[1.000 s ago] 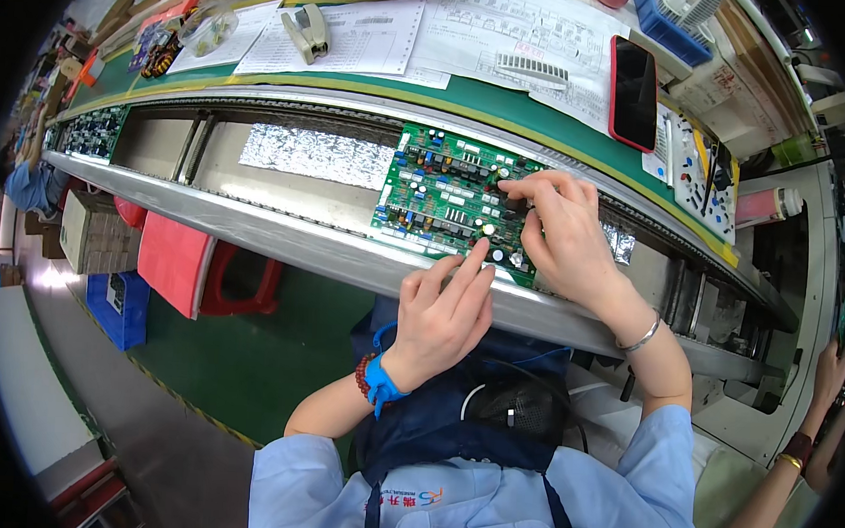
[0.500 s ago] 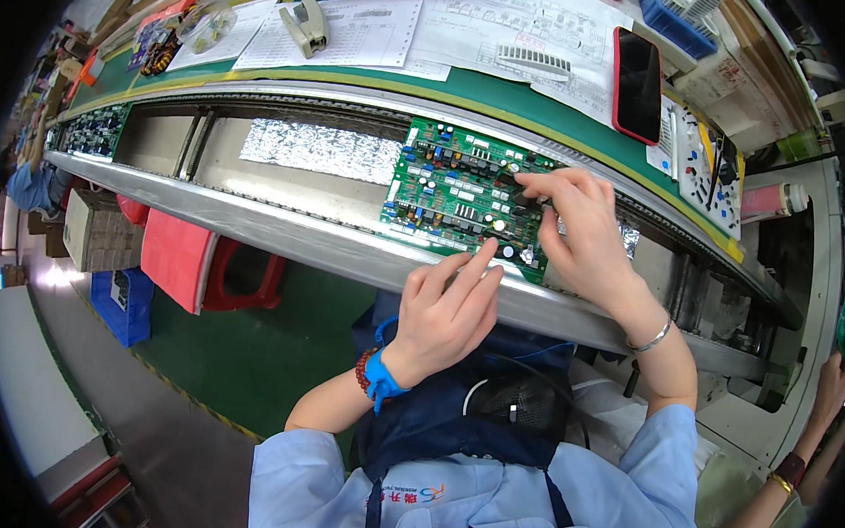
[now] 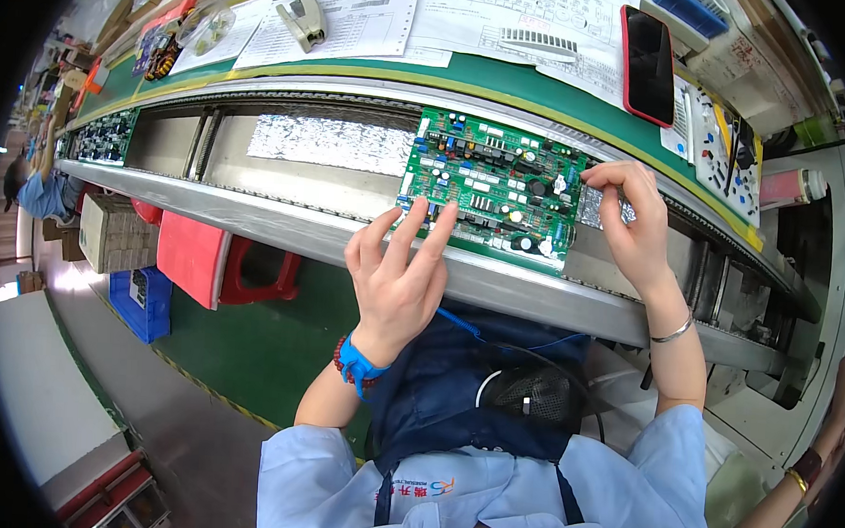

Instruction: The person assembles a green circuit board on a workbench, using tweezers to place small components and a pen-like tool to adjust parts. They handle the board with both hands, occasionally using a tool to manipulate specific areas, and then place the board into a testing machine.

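Note:
A green circuit board (image 3: 489,186), crowded with small components, lies across the rails of the metal conveyor (image 3: 281,220). My left hand (image 3: 398,277) is spread over the board's near left edge, fingertips resting on or just above it. At the board's right edge is my right hand (image 3: 635,227), its fingers bent and a gap showing between thumb and forefinger. Nothing can be made out in it. Whether its fingertips touch the board is unclear. Round, pale-topped parts stand near the board's right side.
Behind the conveyor lie printed sheets (image 3: 358,36), a stapler (image 3: 301,21), a red-edged phone (image 3: 648,65) and a tray of small parts (image 3: 724,160). Another board (image 3: 104,137) sits far left on the conveyor. A red stool (image 3: 193,257) stands below. A co-worker's arm (image 3: 819,447) shows at right.
My right hand has drawn back rightward from over the board to its right edge. My left hand has shifted left along the near edge, fingers more spread. The view has shifted slightly.

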### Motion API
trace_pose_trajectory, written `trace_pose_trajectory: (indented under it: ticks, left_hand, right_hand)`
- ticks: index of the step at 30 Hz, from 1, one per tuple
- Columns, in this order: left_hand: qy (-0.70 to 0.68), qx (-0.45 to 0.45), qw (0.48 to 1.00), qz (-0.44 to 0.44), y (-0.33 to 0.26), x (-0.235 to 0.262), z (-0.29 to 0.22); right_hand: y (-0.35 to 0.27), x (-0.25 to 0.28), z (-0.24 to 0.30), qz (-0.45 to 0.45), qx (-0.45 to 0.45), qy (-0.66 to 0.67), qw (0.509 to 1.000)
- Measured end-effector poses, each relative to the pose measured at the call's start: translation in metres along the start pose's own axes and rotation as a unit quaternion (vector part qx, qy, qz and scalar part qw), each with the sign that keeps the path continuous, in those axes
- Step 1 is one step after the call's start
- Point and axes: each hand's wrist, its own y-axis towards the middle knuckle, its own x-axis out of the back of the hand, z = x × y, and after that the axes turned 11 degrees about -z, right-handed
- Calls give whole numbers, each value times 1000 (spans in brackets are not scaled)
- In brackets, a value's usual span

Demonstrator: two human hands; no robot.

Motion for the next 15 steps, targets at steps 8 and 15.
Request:
trace_pose_trajectory:
  ticks: [8, 15]
  left_hand:
    - [16, 0, 1000, 20, 7, -3, -6]
    - [-55, 24, 997, -51, -10, 9, 4]
  right_hand:
    - [-1, 3, -8, -14, -59, 22, 998]
    - [0, 10, -15, -38, -88, 38, 995]
